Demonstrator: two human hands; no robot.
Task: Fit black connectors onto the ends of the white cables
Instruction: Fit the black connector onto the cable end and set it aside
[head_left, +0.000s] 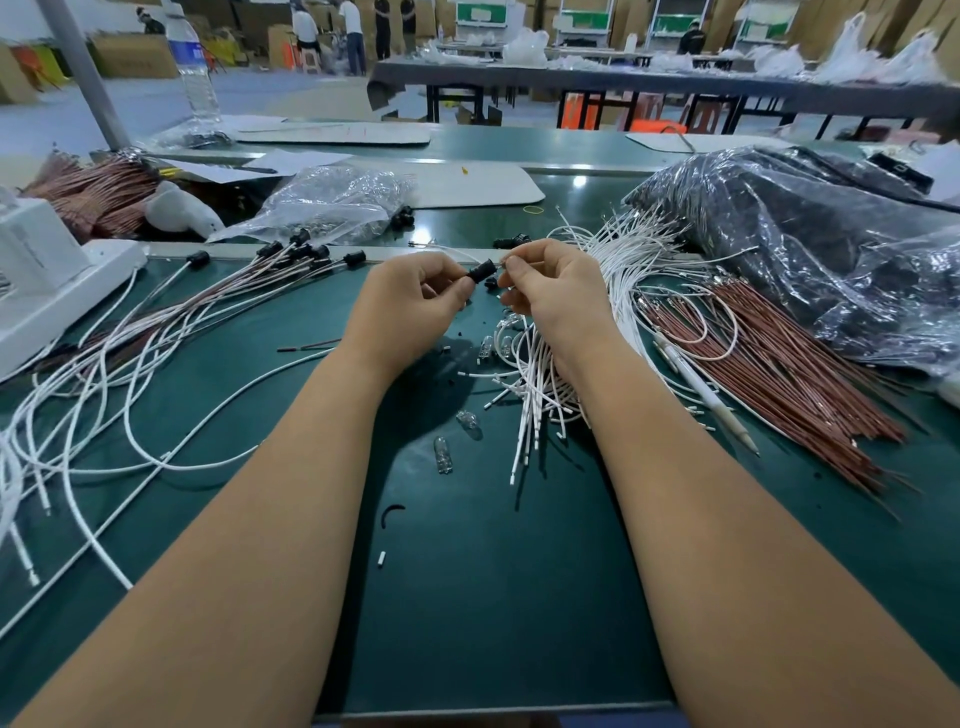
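**Connector held between both hands above the green mat**

Both forearms run in from the bottom edge, cut off by the frame, over the green mat (498, 597). At their far ends the left hand (410, 306) pinches a black connector (479, 274) between thumb and curled fingers, and the right hand (553, 291) pinches a thin white cable (457, 253) just beside it. Where cable end meets connector is hidden by the right thumb, so whether the end is seated cannot be told; it seems to sit at the connector's mouth.

That connector is a short dark cylinder with a wider collar toward the left hand. Its long axis lies roughly crosswise between the two hands, tilted slightly up toward the right hand.

Under and beyond the right hand spreads a heap of loose white cables (597, 291), their cut ends fanning toward the camera. Right of that hand lie brown wires (779, 379) and a white pen (706, 395). Left of the left hand lie finished cables (234, 306) capped with black connectors. Small glass bulbs (442, 454) rest between the forearms.
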